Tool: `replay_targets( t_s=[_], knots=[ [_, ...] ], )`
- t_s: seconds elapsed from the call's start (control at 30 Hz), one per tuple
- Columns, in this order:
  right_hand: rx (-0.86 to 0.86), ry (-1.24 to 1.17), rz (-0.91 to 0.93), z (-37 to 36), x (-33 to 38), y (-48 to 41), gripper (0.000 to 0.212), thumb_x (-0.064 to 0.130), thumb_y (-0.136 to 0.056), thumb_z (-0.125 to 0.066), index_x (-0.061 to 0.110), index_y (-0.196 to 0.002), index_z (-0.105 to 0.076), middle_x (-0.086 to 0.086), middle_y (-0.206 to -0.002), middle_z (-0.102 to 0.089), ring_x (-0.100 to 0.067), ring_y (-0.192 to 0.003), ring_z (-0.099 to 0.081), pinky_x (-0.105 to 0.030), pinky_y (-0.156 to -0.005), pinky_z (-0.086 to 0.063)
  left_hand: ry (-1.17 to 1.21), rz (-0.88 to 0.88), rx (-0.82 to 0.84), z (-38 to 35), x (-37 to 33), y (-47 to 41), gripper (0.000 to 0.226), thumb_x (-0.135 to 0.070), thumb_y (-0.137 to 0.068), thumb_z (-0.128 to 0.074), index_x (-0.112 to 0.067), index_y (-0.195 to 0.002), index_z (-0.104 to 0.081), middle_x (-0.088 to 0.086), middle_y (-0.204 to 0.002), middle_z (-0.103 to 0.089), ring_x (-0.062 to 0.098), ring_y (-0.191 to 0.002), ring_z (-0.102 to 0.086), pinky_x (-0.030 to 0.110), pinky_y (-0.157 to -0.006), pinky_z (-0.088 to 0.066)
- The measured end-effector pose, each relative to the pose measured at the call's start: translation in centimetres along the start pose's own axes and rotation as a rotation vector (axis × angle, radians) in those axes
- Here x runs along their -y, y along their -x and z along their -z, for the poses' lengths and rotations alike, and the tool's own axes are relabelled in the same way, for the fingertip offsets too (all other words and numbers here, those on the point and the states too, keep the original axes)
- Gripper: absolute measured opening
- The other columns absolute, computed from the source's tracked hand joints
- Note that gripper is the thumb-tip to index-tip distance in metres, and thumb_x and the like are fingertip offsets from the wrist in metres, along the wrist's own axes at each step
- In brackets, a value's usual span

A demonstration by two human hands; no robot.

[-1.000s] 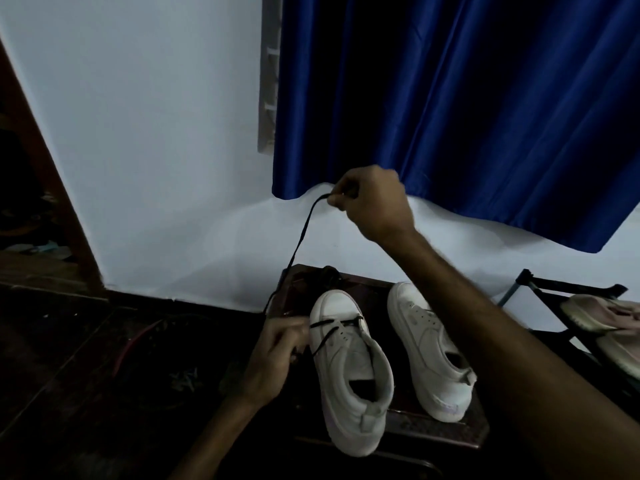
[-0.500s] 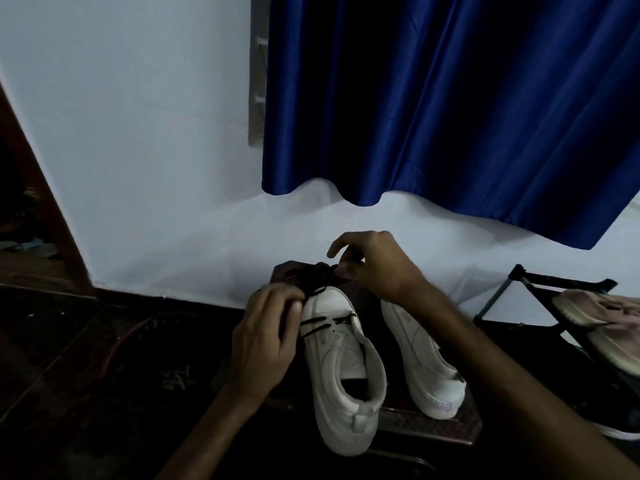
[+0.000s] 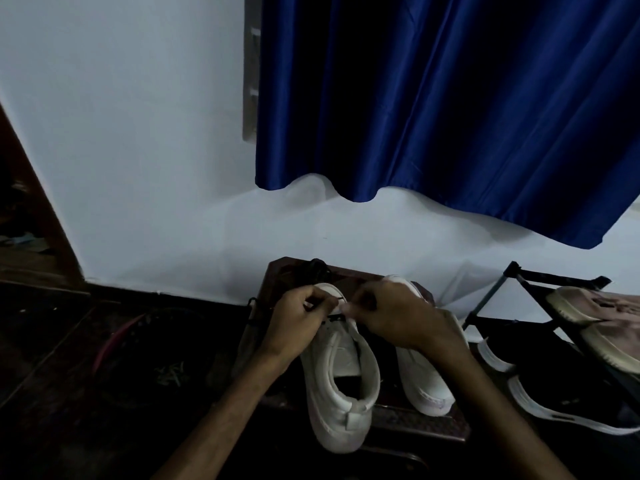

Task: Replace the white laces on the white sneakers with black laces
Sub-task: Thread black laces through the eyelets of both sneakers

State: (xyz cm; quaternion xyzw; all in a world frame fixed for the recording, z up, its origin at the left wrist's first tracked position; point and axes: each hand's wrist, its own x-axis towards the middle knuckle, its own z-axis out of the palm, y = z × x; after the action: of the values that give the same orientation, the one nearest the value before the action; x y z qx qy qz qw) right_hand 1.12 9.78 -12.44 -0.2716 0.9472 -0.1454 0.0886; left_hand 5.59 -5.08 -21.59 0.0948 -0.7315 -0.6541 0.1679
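Fingers (image 3: 313,298) of the left hand (image 3: 294,322) curl and pinch the black lace (image 3: 333,318) at the left eyelets of the near-left white sneaker (image 3: 341,375); right hand (image 3: 398,315) fingers (image 3: 362,296) curl tight at the opposite eyelets, though blur hides what they pinch. Both sneakers stand toes-far on a small dark bench (image 3: 415,424) against the wall, the second sneaker (image 3: 426,389) just right of the first, a loose dark lace bundle (image 3: 317,266) on the bench's far-left corner. Blue curtain (image 3: 450,98) hangs above; shoe rack (image 3: 519,277) stands at right.
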Motion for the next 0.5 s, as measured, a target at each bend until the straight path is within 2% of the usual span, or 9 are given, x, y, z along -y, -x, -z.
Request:
replay_targets(
  t_s=[0.03,0.07,0.1,0.13,0.2,0.23,0.27,0.4,0.5],
  knots=[
    [0.125,-0.049,-0.045,-0.4,-0.4,0.5,0.046,0.057,-0.085,-0.059,0.012,-0.093,-0.069,-0.008,-0.088,-0.070,-0.020,-0.080,-0.065,-0.029,-0.069,-0.052,-0.011,0.007,0.000,-0.3,0.2,0.3,0.009,-0.018,-0.086,-0.071,-0.020,-0.078,-0.075,-0.006,-0.075,-0.072,0.004,-0.072,-0.065,0.023,-0.071,-0.052],
    [0.212,-0.153,-0.071,-0.7,-0.7,0.9,0.049,0.057,-0.085,-0.060,0.010,-0.094,-0.069,-0.011,-0.090,-0.071,-0.022,-0.082,-0.068,-0.036,-0.075,-0.056,-0.023,0.005,0.007,-0.5,0.5,0.5,0.006,-0.018,-0.085,-0.073,-0.017,-0.080,-0.076,-0.005,-0.077,-0.073,0.004,-0.074,-0.067,0.025,-0.074,-0.054],
    [0.232,-0.272,-0.095,-1.0,-1.0,1.1,0.049,0.055,-0.085,-0.061,0.008,-0.093,-0.070,-0.014,-0.089,-0.071,-0.025,-0.083,-0.069,-0.043,-0.077,-0.057,-0.041,-0.011,0.014,-0.7,0.6,0.6,0.004,-0.017,-0.084,-0.074,-0.016,-0.081,-0.076,-0.005,-0.078,-0.074,0.004,-0.077,-0.069,0.027,-0.076,-0.055],
    [0.205,-0.347,-0.112,-1.2,-1.3,1.2,0.045,0.050,-0.086,-0.062,0.006,-0.092,-0.071,-0.016,-0.088,-0.071,-0.026,-0.083,-0.070,-0.044,-0.077,-0.058,-0.067,-0.033,0.017,-0.8,0.7,0.7,0.004,-0.016,-0.083,-0.074,-0.016,-0.081,-0.077,-0.005,-0.079,-0.075,0.005,-0.078,-0.070,0.029,-0.078,-0.056],
    [0.101,-0.296,-0.121,-1.2,-1.7,1.2,0.037,0.041,-0.089,-0.061,0.005,-0.089,-0.072,-0.015,-0.084,-0.071,-0.022,-0.078,-0.069,-0.027,-0.072,-0.057,-0.141,-0.070,0.012,-0.9,0.8,0.7,0.005,-0.017,-0.082,-0.075,-0.019,-0.078,-0.077,-0.009,-0.078,-0.074,0.002,-0.078,-0.069,0.030,-0.078,-0.057],
    [0.050,-0.206,-0.118,-1.2,-1.7,1.3,0.036,0.039,-0.090,-0.060,0.006,-0.089,-0.073,-0.015,-0.082,-0.070,-0.017,-0.073,-0.066,-0.018,-0.061,-0.050,-0.184,-0.080,0.010,-0.9,0.8,0.7,0.005,-0.018,-0.081,-0.076,-0.020,-0.076,-0.077,-0.010,-0.076,-0.074,0.001,-0.076,-0.069,0.030,-0.076,-0.057],
    [0.008,-0.133,-0.101,-1.3,-1.6,1.4,0.036,0.038,-0.091,-0.059,0.005,-0.089,-0.073,-0.015,-0.080,-0.070,-0.016,-0.072,-0.063,-0.015,-0.054,-0.044,-0.225,-0.084,0.011,-1.0,0.9,0.7,0.006,-0.019,-0.079,-0.076,-0.021,-0.074,-0.076,-0.012,-0.074,-0.073,0.000,-0.074,-0.068,0.030,-0.074,-0.057],
    [-0.028,-0.197,-0.101,-1.9,-2.4,1.1,0.033,0.029,-0.091,-0.058,-0.001,-0.092,-0.072,-0.021,-0.082,-0.068,-0.025,-0.070,-0.062,-0.032,-0.069,-0.044,-0.334,-0.083,0.027,-1.2,0.9,0.5,0.004,-0.029,-0.076,-0.076,-0.027,-0.073,-0.075,-0.017,-0.072,-0.071,-0.003,-0.071,-0.066,0.033,-0.070,-0.056],
    [-0.035,-0.241,-0.091,-2.1,-3.0,1.2,0.030,0.025,-0.091,-0.057,-0.001,-0.088,-0.072,-0.016,-0.069,-0.061,-0.015,-0.063,-0.051,-0.038,-0.068,-0.045,-0.421,-0.098,0.024,-1.8,0.3,0.6,0.007,-0.035,-0.078,-0.074,-0.029,-0.078,-0.076,-0.018,-0.078,-0.072,-0.002,-0.075,-0.066,0.029,-0.070,-0.055]
  ],
)
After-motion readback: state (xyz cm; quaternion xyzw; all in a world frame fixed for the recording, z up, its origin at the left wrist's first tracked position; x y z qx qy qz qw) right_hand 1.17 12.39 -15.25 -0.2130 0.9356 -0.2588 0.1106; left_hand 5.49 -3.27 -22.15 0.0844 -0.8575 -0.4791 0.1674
